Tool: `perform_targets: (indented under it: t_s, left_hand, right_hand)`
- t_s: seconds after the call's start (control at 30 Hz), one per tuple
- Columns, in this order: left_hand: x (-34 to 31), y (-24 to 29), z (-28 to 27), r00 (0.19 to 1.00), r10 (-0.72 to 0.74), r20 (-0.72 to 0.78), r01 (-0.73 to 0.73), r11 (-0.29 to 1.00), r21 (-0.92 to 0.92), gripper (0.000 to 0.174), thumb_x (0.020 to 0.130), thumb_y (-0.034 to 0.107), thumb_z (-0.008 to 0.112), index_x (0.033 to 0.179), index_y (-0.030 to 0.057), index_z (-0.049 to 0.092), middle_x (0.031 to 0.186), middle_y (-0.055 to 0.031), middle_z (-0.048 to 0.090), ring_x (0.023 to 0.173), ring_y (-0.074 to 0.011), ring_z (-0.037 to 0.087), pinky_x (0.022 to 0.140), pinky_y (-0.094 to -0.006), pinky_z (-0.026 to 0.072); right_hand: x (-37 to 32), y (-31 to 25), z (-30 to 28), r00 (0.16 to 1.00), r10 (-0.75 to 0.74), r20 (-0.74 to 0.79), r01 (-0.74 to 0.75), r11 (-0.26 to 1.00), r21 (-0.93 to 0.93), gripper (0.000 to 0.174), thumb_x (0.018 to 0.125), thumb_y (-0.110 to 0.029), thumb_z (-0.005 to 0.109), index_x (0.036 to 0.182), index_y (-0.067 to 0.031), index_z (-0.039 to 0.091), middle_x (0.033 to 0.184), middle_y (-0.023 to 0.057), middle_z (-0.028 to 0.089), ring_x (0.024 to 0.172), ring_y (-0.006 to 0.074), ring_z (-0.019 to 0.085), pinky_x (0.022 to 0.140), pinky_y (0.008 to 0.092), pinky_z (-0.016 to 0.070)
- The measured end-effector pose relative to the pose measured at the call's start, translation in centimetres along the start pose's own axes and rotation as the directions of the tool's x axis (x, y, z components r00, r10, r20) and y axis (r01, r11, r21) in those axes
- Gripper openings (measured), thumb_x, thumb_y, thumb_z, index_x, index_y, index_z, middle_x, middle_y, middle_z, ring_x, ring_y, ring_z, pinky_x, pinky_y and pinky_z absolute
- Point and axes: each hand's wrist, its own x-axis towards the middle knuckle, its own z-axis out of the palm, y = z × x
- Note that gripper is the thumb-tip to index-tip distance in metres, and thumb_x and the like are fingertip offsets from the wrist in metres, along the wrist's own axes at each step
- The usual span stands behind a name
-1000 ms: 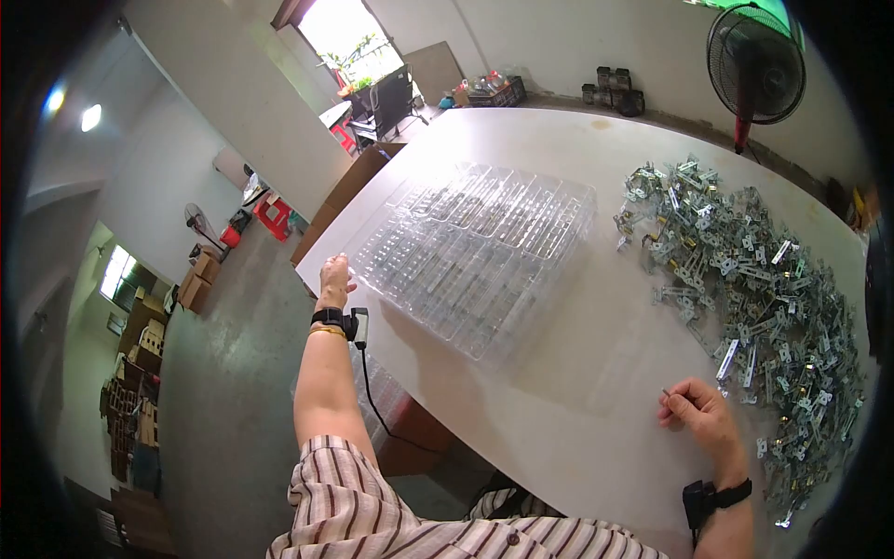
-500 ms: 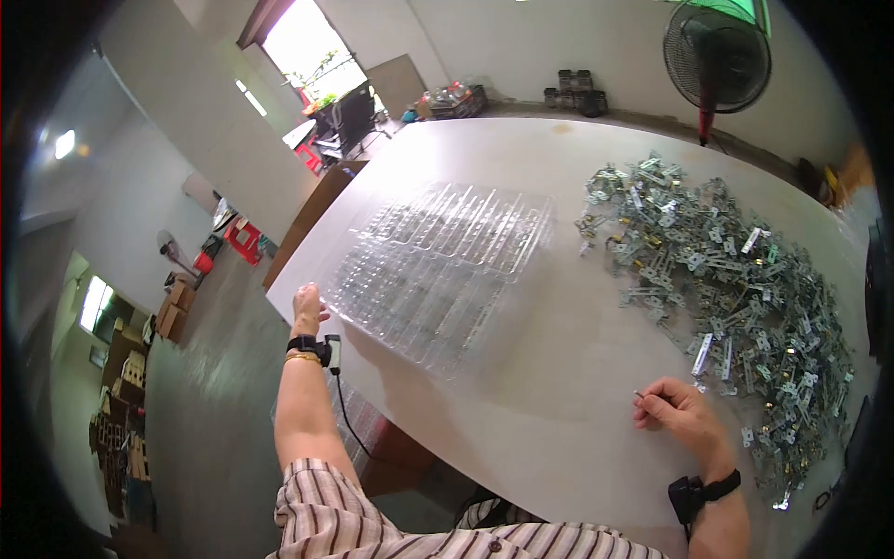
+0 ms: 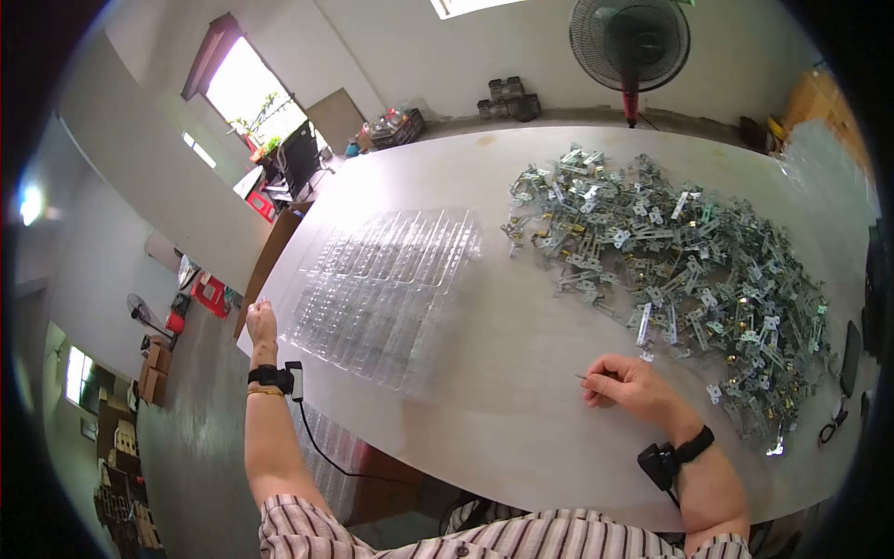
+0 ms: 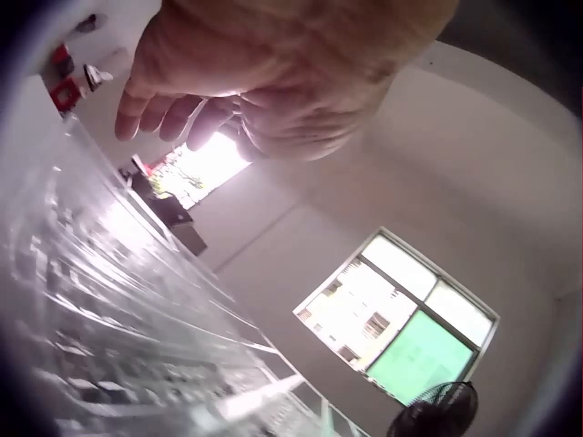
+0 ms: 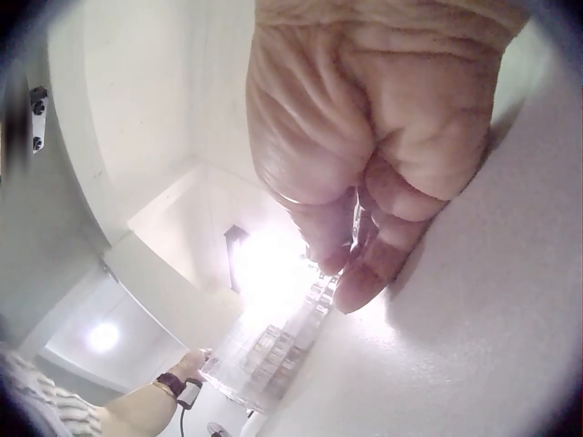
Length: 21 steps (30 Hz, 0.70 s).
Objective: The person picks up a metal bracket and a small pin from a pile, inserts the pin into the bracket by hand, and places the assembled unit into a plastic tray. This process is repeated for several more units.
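Note:
Clear plastic trays with rows of compartments (image 3: 372, 289) lie on the white table, left of centre in the head view. My left hand (image 3: 263, 326) is beside their left edge; in the left wrist view that hand (image 4: 282, 73) has loosely bent fingers and nothing visible in it. Over the table, nearer the front, my right hand (image 3: 638, 387) pinches a thin metal piece (image 3: 582, 376) between thumb and fingers. The right wrist view shows the metal piece (image 5: 361, 223) partly hidden by the fingers of the right hand (image 5: 383, 137). Small metal parts (image 3: 689, 252) form a large pile beyond it.
The white table's (image 3: 521, 447) curved front edge runs close to my body. A black fan (image 3: 630, 42) stands behind the table. Clear plastic bags (image 3: 829, 168) are at the back right, and a black-handled tool (image 3: 827, 431) lies at the right.
The head view has turned right, so the trays, pile and hands appear farther left. Both hands keep about the same places on the table, the right one still pinching its metal piece.

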Motion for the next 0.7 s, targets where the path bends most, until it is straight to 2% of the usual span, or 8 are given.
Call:
perform_targets:
  t_s: [0.1, 0.13, 0.17, 0.23, 0.33, 0.5, 0.57, 0.7]
  left_hand:
    - [-1.6, 6.5, -0.2, 0.993, 0.114, 0.027, -0.110, 0.988, -0.110, 0.045, 0.100, 0.032, 0.051, 0.109, -0.0094, 0.064, 0.109, -0.0249, 0.067, 0.110, -0.0347, 0.062, 0.097, -0.0410, 0.0453]
    - [-2.6, 9.4, -0.6, 0.970, 0.220, 0.100, -0.206, 0.969, -0.135, 0.042, 0.100, 0.031, 0.052, 0.111, -0.0080, 0.065, 0.110, -0.0234, 0.068, 0.109, -0.0332, 0.063, 0.096, -0.0412, 0.0462]
    - [-3.7, 12.1, -0.8, 0.931, 0.323, 0.168, -0.296, 0.940, -0.167, 0.040, 0.099, 0.030, 0.053, 0.112, -0.0066, 0.065, 0.110, -0.0220, 0.068, 0.107, -0.0317, 0.064, 0.094, -0.0413, 0.0471]
    - [-6.0, 16.8, -0.4, 0.874, 0.398, 0.280, -0.334, 0.909, -0.249, 0.035, 0.098, 0.025, 0.057, 0.114, -0.0047, 0.065, 0.111, -0.0206, 0.069, 0.106, -0.0305, 0.064, 0.094, -0.0399, 0.0485]
    - [-10.2, 22.8, 1.1, 0.696, 0.606, 0.385, -0.545, 0.795, -0.267, 0.041, 0.095, 0.027, 0.062, 0.123, -0.0032, 0.062, 0.121, -0.0215, 0.066, 0.110, -0.0301, 0.064, 0.095, -0.0371, 0.0500]
    - [-15.7, 28.9, 5.1, 0.498, 0.676, 0.543, -0.721, 0.671, -0.173, 0.056, 0.089, 0.028, 0.064, 0.135, -0.0021, 0.055, 0.138, -0.0246, 0.056, 0.131, -0.0353, 0.053, 0.109, -0.0413, 0.0421]
    - [-16.9, 29.4, 7.4, 0.479, 0.671, 0.566, -0.728, 0.664, -0.171, 0.057, 0.089, 0.025, 0.063, 0.137, -0.0030, 0.053, 0.138, -0.0259, 0.056, 0.131, -0.0377, 0.052, 0.112, -0.0430, 0.0395]
    - [-18.1, 29.8, 10.4, 0.486, 0.519, 0.703, -0.738, 0.675, 0.012, 0.055, 0.088, 0.016, 0.064, 0.138, -0.0026, 0.051, 0.134, -0.0279, 0.058, 0.129, -0.0405, 0.053, 0.110, -0.0452, 0.0416]
  right_hand:
    - [0.3, 0.8, -0.4, 0.999, -0.040, 0.021, 0.041, 0.999, -0.028, 0.017, 0.102, -0.019, 0.060, 0.102, -0.0027, 0.065, 0.090, 0.0027, 0.068, 0.084, 0.0111, 0.066, 0.079, 0.0263, 0.0550]
    - [0.3, 0.9, -0.4, 0.999, -0.047, 0.012, 0.048, 0.999, -0.027, 0.017, 0.102, -0.019, 0.060, 0.102, -0.0027, 0.065, 0.090, 0.0027, 0.068, 0.084, 0.0111, 0.066, 0.079, 0.0263, 0.0550]
    - [0.3, 0.9, -0.3, 0.999, -0.044, 0.013, 0.044, 0.999, -0.004, 0.017, 0.102, -0.019, 0.060, 0.101, -0.0028, 0.065, 0.090, 0.0027, 0.068, 0.083, 0.0110, 0.066, 0.079, 0.0261, 0.0547]
    - [0.4, 1.3, -0.3, 0.999, -0.043, 0.007, 0.043, 0.999, 0.019, 0.017, 0.101, -0.019, 0.060, 0.101, -0.0029, 0.065, 0.089, 0.0026, 0.069, 0.083, 0.0109, 0.067, 0.078, 0.0259, 0.0544]
    - [0.7, 1.6, -0.5, 0.993, -0.120, 0.019, 0.121, 0.991, -0.058, 0.018, 0.101, -0.020, 0.060, 0.100, -0.0023, 0.065, 0.089, 0.0033, 0.070, 0.082, 0.0109, 0.067, 0.077, 0.0257, 0.0537]
    - [0.6, 1.6, -0.6, 0.989, -0.140, 0.041, 0.143, 0.986, -0.090, 0.020, 0.101, -0.021, 0.061, 0.101, -0.0016, 0.066, 0.088, 0.0041, 0.070, 0.080, 0.0111, 0.068, 0.075, 0.0265, 0.0532]
    - [1.1, 2.4, -0.7, 0.987, -0.158, 0.041, 0.160, 0.984, -0.078, 0.020, 0.101, -0.021, 0.061, 0.100, -0.0014, 0.066, 0.088, 0.0040, 0.070, 0.080, 0.0111, 0.067, 0.075, 0.0266, 0.0532]
    - [1.1, 2.4, -0.7, 0.987, -0.157, 0.041, 0.160, 0.984, -0.078, 0.020, 0.101, -0.021, 0.060, 0.099, -0.0012, 0.065, 0.087, 0.0036, 0.070, 0.079, 0.0111, 0.067, 0.075, 0.0268, 0.0535]
